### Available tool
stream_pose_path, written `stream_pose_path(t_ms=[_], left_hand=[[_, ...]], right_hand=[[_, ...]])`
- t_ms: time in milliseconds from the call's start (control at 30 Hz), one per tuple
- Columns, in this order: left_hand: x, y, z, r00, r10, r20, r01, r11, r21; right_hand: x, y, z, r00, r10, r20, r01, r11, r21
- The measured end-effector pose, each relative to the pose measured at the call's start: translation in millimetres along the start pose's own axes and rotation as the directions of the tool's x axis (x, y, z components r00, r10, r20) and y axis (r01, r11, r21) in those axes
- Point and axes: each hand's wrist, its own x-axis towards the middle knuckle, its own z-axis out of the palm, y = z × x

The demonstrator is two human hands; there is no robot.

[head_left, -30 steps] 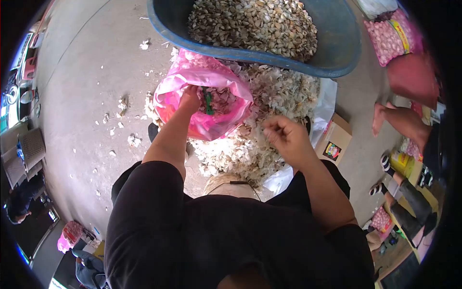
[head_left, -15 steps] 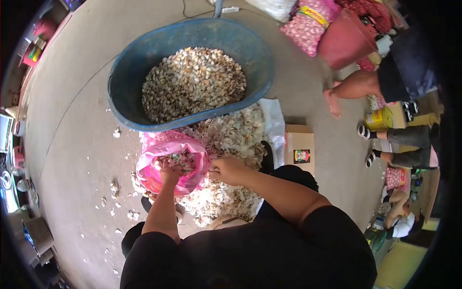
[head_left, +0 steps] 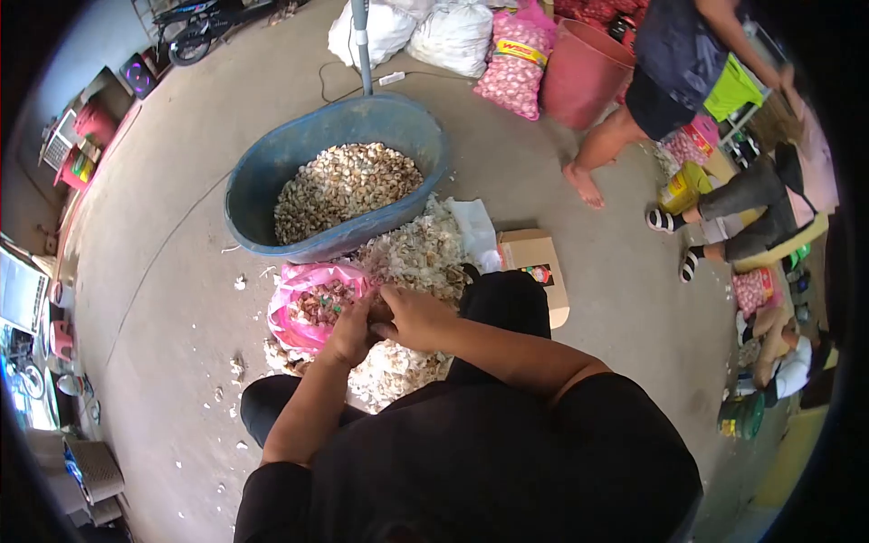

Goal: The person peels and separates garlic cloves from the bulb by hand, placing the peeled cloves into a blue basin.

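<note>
My left hand (head_left: 349,333) and my right hand (head_left: 415,319) meet in front of me, both with curled fingers. Whatever lies between them is hidden by the fingers. Just beyond my left hand sits an open pink plastic bag (head_left: 310,338), holding reddish garlic pieces (head_left: 324,302) and a bit of green. Loose garlic skins (head_left: 398,373) lie heaped under and beside my hands. Farther out stands a blue oval tub (head_left: 385,122) with a mound of garlic cloves (head_left: 348,185) in it.
A cardboard box (head_left: 534,258) stands to the right of my knee. At the back are a garlic-filled mesh bag (head_left: 516,68), a red bin (head_left: 584,77) and white sacks (head_left: 451,38). Other people stand and sit at the right. A thin pole (head_left: 362,50) rises behind the tub.
My left hand has come out of the pink bag and moved right to meet my right hand. The view has tilted up, showing more of the room's far side.
</note>
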Motion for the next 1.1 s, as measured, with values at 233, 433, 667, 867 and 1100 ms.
stream_pose_path(t_ms=[233, 433, 667, 867, 1100], left_hand=[[-52, -14, 21, 0.945, 0.319, -0.071, -0.315, 0.947, 0.059], [-99, -2, 45, 0.867, 0.492, -0.077, -0.408, 0.791, 0.457], [-110, -11, 42, 0.738, 0.674, -0.020, -0.463, 0.528, 0.712], [-107, -17, 27, 0.922, 0.334, -0.197, -0.301, 0.936, 0.181], [-109, 11, 5, 0.956, 0.200, -0.215, -0.239, 0.955, -0.178]], right_hand=[[-45, -29, -36, 0.977, -0.117, -0.179, 0.131, 0.989, 0.069], [-62, -59, -46, 0.910, -0.339, -0.238, 0.312, 0.939, -0.145], [-63, -70, -34, 0.882, -0.436, -0.177, 0.420, 0.899, -0.123], [-54, -76, -22, 0.747, -0.662, -0.052, 0.656, 0.748, -0.100], [-43, -62, 10, 0.706, -0.699, -0.110, 0.708, 0.697, 0.116]])
